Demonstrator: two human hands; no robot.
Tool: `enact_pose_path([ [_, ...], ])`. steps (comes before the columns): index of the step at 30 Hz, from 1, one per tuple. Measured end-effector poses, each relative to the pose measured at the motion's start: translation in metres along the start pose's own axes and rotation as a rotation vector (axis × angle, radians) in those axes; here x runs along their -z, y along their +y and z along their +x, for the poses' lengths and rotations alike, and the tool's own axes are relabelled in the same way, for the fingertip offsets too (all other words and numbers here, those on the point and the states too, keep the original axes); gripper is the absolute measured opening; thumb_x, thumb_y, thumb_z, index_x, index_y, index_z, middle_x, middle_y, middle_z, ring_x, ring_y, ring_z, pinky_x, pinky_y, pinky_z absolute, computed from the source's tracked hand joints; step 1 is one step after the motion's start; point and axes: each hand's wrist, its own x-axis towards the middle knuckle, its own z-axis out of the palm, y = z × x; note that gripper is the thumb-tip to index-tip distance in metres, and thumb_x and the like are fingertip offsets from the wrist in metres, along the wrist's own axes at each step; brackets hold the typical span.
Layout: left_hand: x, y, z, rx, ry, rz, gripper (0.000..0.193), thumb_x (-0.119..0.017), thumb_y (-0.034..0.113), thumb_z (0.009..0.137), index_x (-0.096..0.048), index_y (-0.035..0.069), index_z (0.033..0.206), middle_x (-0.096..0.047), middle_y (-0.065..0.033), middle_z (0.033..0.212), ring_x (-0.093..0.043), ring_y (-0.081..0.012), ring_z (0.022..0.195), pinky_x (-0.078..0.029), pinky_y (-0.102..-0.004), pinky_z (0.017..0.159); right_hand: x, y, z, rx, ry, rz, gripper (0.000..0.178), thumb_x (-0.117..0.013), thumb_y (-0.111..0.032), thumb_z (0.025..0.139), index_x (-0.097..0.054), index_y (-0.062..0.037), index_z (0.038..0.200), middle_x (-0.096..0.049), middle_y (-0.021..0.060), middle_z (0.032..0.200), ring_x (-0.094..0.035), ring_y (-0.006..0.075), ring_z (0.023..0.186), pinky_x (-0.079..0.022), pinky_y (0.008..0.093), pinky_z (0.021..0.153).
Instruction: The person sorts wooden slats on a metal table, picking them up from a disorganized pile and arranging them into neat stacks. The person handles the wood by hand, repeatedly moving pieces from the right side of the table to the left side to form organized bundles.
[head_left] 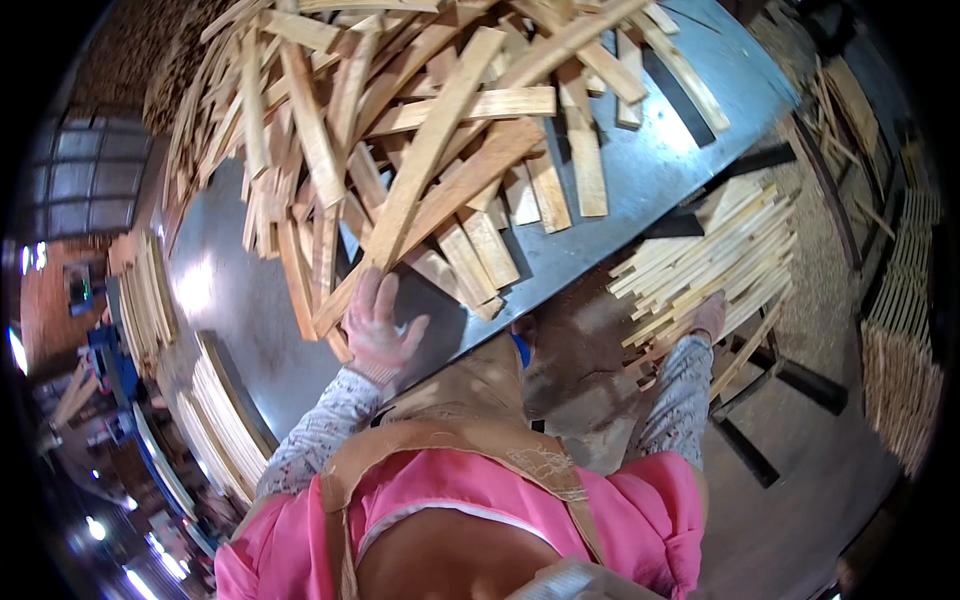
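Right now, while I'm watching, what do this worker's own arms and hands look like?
Both forearms wear pale greyish sleeves with a small, darker, scattered pattern, reaching down to the wrists. Nearer the shoulders, a bright pink garment covers the arms. The left hand and right hand each have human fingers; whether thin gloves cover them is unclear. No cables show.

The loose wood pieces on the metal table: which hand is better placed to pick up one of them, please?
Probably the left hand: it touches the near edge of the loose wood pieces on the metal table. The right hand is at the stack of sticks beside the table.
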Motion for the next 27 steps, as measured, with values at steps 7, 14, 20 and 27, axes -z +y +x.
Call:
enact_pose_path([
  [7, 0.011, -0.015, 0.065, 0.461, -0.420, 0.097, 0.095, -0.085, 0.033, 0.082, -0.039, 0.010, 0.162, -0.057, -0.0196, 0.151, -0.061, -0.0382, 0.130, -0.049, -0.0499, 0.109, 0.061, -0.130, -0.148, 0.560, 0.211, 0.188, 0.063, -0.059, -0.037, 0.109, -0.050, 0.0050, 0.155, -0.068, 0.0274, 0.139, -0.064, 0.0360, 0.132, -0.050, 0.0433, 0.113],
  [14, 0.096, -0.034, -0.041, 0.526, -0.361, -0.298, 0.090, -0.084, 0.028, 0.080, -0.044, 0.010, 0.159, -0.070, -0.0215, 0.134, -0.069, -0.0411, 0.124, -0.054, -0.0478, 0.107, 0.026, -0.215, -0.399, 1.034, -0.915, 0.354, 0.037, -0.073, -0.025, 0.101, -0.073, -0.0031, 0.131, -0.075, 0.0143, 0.126, -0.070, 0.0323, 0.121, -0.055, 0.0425, 0.105],
  [20, 0.184, -0.082, -0.105, 0.819, -0.175, -0.735, 0.073, -0.084, 0.027, 0.083, -0.058, 0.000, 0.146, -0.076, -0.0172, 0.117, -0.074, -0.0241, 0.110, -0.058, -0.0370, 0.098, -0.051, -0.206, -0.645, 1.542, -1.703, -0.174, 0.054, -0.071, -0.036, 0.100, -0.060, 0.0006, 0.139, -0.073, 0.0224, 0.120, -0.070, 0.0362, 0.115, -0.055, 0.0419, 0.101],
  [27, 0.208, -0.254, -0.271, 1.031, 0.342, -1.643, 0.051, -0.065, 0.022, 0.105, -0.055, -0.007, 0.145, -0.072, -0.0164, 0.119, -0.071, -0.0232, 0.099, -0.061, -0.0383, 0.091, -0.121, -0.158, -0.870, 0.531, -1.997, -0.015, 0.045, -0.067, -0.036, 0.104, -0.064, -0.0004, 0.131, -0.072, 0.0049, 0.093, -0.066, 0.0133, 0.073, -0.056, 0.0282, 0.066],
])
